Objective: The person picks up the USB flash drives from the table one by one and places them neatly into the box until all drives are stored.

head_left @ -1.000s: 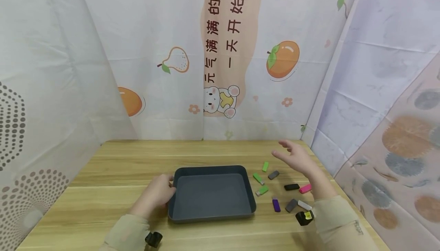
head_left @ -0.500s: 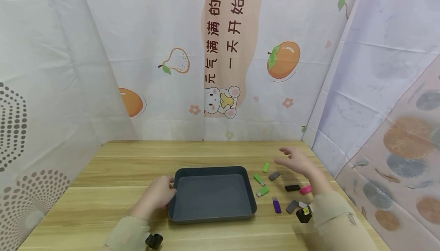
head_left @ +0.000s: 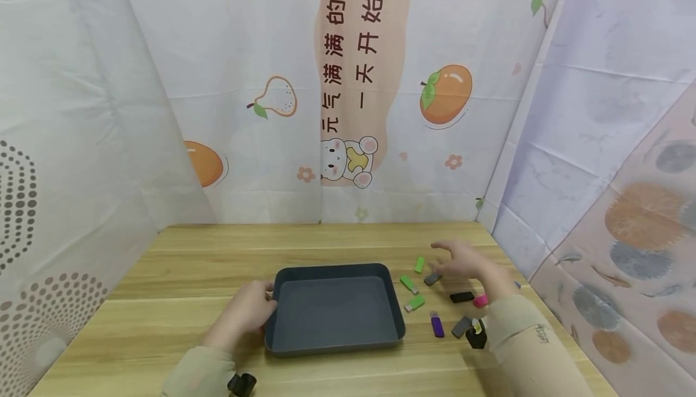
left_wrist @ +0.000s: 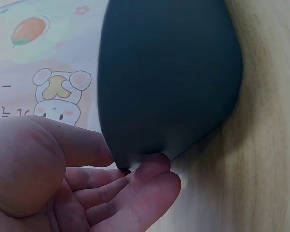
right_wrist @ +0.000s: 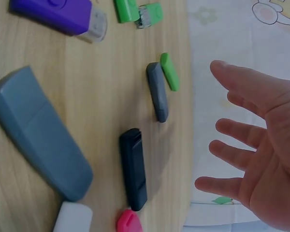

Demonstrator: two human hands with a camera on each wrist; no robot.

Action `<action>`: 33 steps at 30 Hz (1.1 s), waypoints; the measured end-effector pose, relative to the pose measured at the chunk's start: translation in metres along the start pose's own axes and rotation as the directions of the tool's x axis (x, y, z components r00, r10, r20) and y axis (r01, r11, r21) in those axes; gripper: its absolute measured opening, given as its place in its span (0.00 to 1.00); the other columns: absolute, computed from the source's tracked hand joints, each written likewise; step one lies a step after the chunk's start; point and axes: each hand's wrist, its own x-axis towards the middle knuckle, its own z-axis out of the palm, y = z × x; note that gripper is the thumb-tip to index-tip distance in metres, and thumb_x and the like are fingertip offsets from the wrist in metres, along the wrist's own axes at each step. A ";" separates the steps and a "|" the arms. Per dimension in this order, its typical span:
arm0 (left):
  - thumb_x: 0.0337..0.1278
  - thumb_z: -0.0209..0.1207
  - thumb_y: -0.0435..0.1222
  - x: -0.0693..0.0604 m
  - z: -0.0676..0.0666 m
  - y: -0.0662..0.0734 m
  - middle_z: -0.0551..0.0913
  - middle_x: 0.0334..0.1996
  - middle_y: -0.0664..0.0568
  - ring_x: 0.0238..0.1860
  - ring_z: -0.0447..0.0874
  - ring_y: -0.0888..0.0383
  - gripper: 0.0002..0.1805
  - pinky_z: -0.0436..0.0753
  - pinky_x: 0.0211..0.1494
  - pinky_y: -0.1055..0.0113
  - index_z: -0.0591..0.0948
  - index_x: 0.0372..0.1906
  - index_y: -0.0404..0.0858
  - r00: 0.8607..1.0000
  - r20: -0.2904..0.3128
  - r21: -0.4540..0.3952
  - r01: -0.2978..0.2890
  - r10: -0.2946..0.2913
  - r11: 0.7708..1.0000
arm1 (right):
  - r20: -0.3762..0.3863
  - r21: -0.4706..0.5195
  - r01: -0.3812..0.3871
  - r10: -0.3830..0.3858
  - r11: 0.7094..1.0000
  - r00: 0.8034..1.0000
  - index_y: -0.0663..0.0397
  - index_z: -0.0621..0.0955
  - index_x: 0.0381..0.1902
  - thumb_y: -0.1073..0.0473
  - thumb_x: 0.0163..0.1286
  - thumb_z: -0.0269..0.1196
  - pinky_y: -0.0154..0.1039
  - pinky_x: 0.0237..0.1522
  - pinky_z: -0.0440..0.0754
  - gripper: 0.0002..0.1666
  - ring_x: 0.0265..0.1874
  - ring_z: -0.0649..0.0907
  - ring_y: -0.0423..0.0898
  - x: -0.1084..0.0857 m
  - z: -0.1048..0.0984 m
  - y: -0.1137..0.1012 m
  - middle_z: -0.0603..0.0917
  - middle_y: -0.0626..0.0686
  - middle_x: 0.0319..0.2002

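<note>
Right hand [head_left: 464,260], loose, empty, has dropped near the small grey stick [head_left: 432,280], toward the table's [head_left: 326,245] right edge; reachable, I think; left hand [head_left: 249,307] pinches the tray [head_left: 337,348].

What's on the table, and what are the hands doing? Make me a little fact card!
Left hand: holds the tray at its left edge
Right hand: hovers near the small grey USB stick, holding nothing
Tray: dark grey, nothing in it
Other sticks: three green sticks, big grey stick, purple stick, black stick, pink stick, white stick
Sticks lie: wooden table, right of the tray
Unclear: blue bit past the right forearm
</note>
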 end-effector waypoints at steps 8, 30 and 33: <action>0.63 0.56 0.26 0.001 0.000 -0.002 0.85 0.40 0.41 0.15 0.81 0.54 0.24 0.82 0.16 0.61 0.75 0.64 0.23 1.000 0.012 0.003 -0.009 0.009 1.000 | 0.080 0.001 -0.091 0.090 0.996 0.993 0.55 0.71 0.73 0.60 0.61 0.73 0.72 0.64 0.66 0.43 0.69 0.66 0.73 -0.003 0.006 0.004 0.68 0.69 0.70; 0.64 0.55 0.26 0.001 0.000 0.000 0.84 0.38 0.43 0.15 0.80 0.53 0.24 0.81 0.17 0.61 0.75 0.64 0.23 1.000 0.020 0.008 -0.007 0.007 1.000 | 0.143 -0.037 -0.080 0.084 0.996 0.986 0.58 0.79 0.64 0.64 0.58 0.75 0.64 0.57 0.77 0.35 0.58 0.78 0.65 0.003 0.023 0.019 0.79 0.68 0.59; 0.64 0.55 0.26 0.001 0.001 -0.001 0.84 0.38 0.43 0.15 0.81 0.53 0.24 0.82 0.17 0.61 0.75 0.65 0.23 1.000 0.023 0.004 -0.005 0.005 1.000 | 0.134 -0.020 -0.101 0.102 0.995 0.986 0.56 0.81 0.62 0.64 0.60 0.74 0.64 0.58 0.76 0.31 0.59 0.77 0.66 0.003 0.023 0.023 0.79 0.66 0.59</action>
